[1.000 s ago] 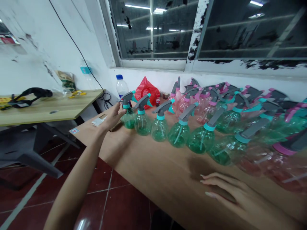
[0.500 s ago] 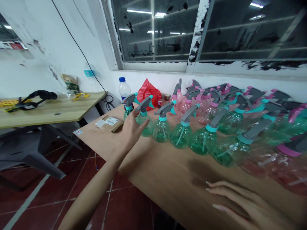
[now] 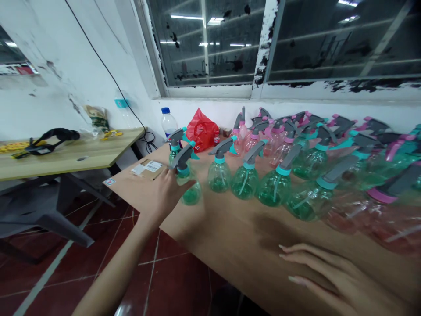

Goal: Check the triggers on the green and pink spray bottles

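A green spray bottle with a grey and turquoise trigger head stands near the table's left part, slightly in front of the row. My left hand is closed around its left side near the neck, thumb stretched across the front; the fingertips are hidden behind it. To its right a row of similar green bottles stands upright, the nearest of them a green spray bottle with a straw inside. My right hand is at the lower right, fingers stretched out and holding nothing, over or on the brown table.
Pink spray bottles crowd the back and right. A red plastic bag and a blue-capped water bottle stand by the wall. A small cardboard package lies left of my left hand. A lighter table with black straps is farther left.
My left hand has drawn the green spray bottle toward me and slightly left, out of the row, leaving a gap beside its neighbour. My right hand has barely moved.
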`<state>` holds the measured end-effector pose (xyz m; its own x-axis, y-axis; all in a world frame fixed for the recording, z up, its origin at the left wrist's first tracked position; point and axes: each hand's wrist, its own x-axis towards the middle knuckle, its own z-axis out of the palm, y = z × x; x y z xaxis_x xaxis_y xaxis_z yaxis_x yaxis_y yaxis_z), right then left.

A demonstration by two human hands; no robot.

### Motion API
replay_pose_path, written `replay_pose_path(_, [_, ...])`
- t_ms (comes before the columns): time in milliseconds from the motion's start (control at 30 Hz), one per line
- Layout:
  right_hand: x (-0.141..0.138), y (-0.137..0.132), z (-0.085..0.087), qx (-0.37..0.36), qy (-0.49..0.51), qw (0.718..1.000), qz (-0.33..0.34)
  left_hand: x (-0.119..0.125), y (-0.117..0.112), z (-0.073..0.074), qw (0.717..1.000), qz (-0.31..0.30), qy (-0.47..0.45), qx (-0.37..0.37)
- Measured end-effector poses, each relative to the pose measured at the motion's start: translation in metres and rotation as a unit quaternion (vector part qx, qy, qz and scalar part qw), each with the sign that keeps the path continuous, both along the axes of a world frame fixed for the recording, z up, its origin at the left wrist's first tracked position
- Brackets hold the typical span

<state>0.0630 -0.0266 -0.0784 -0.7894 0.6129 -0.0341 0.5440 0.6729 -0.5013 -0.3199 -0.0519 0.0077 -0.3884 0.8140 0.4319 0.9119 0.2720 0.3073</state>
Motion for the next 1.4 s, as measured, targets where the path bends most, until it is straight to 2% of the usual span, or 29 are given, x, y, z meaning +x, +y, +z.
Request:
replay_pose_path(133, [-0.007, -0.003, 0.01, 0.006, 0.021, 0.999, -0.035, 0.037, -0.035, 0.003, 0.998, -0.046, 0.007, -0.036])
replay_pose_path(267, [-0.011, -0.002, 0.025, -0.004, 0.04, 0.996, -0.082, 0.089, -0.046, -0.009, 0.982, -0.178, 0.049, -0.026])
replay_pose_path(333, [-0.009, 0.0, 0.03, -0.026, 0.051, 0.995, -0.077, 0.116, -0.041, -0.015, 0.966, -0.249, 0.065, 0.001])
replay_pose_path(400, [-0.003, 0.002, 0.034, -0.033, 0.072, 0.994, -0.075, 0.142, -0.034, -0.019, 0.953, -0.292, 0.076, 0.018])
replay_pose_path(500, [0.01, 0.005, 0.035, -0.044, 0.096, 0.99, -0.093, 0.179, -0.019, -0.017, 0.94, -0.33, 0.082, 0.012])
replay_pose_path(600, [0.025, 0.008, 0.033, -0.034, 0.144, 0.984, -0.095, 0.212, -0.006, -0.01, 0.927, -0.369, 0.069, -0.024])
replay_pose_path(733, [0.047, 0.012, 0.028, -0.011, 0.22, 0.971, -0.096, 0.249, 0.004, -0.005, 0.918, -0.389, 0.044, -0.067])
replay_pose_path(933, [0.081, 0.017, 0.026, -0.004, 0.269, 0.957, -0.104, 0.279, 0.022, -0.009, 0.9, -0.427, 0.051, -0.072])
replay_pose_path(1033, [0.093, 0.021, 0.025, 0.0, 0.269, 0.958, -0.103, 0.287, 0.036, -0.007, 0.875, -0.481, -0.007, -0.052])
replay_pose_path(1133, [0.097, 0.025, 0.025, 0.005, 0.279, 0.956, -0.091, 0.296, 0.051, -0.002, 0.836, -0.529, -0.136, -0.063])
replay_pose_path(1267, [0.094, 0.03, 0.028, 0.009, 0.282, 0.957, -0.066, 0.308, 0.066, 0.005, 0.764, -0.563, -0.298, -0.107])
replay_pose_path(1333, [0.091, 0.032, 0.03, 0.004, 0.285, 0.957, -0.057, 0.312, 0.07, 0.005, 0.731, -0.581, -0.337, -0.117])
replay_pose_path(1400, [0.09, 0.033, 0.029, 0.002, 0.295, 0.954, -0.053, 0.315, 0.071, 0.004, 0.714, -0.595, -0.351, -0.11])
